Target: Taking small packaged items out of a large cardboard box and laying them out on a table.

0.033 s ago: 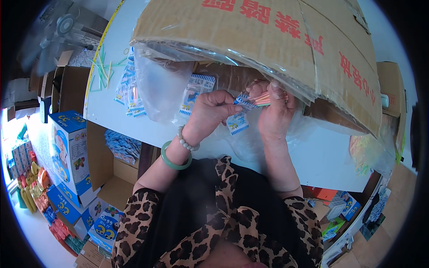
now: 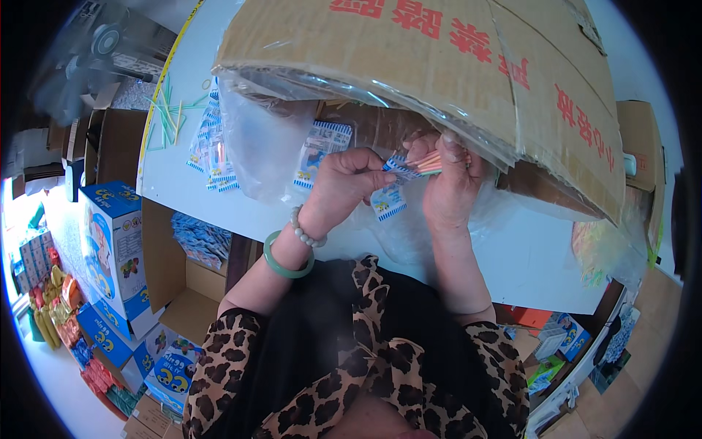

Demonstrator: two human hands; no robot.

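My left hand [image 2: 342, 184] pinches a small blue-and-white plastic packet [image 2: 400, 168] at its edge, under the rim of a large cardboard box [image 2: 439, 69]. My right hand [image 2: 452, 192] grips a bundle of thin orange-pink sticks [image 2: 433, 162]. Their left ends meet the packet; whether they are inside it I cannot tell. Just below my fingers lies another small packet [image 2: 389, 203], partly over clear plastic. A flat blue-and-white packet [image 2: 322, 152] rests to the left of my left hand, near the box opening.
Several packets [image 2: 216, 150] and loose green and yellow sticks [image 2: 172, 117] lie on the white table [image 2: 175, 172] at left. A clear plastic liner [image 2: 263, 150] hangs from the box. An open carton [image 2: 191, 282] and blue printed boxes [image 2: 113, 241] stand at lower left.
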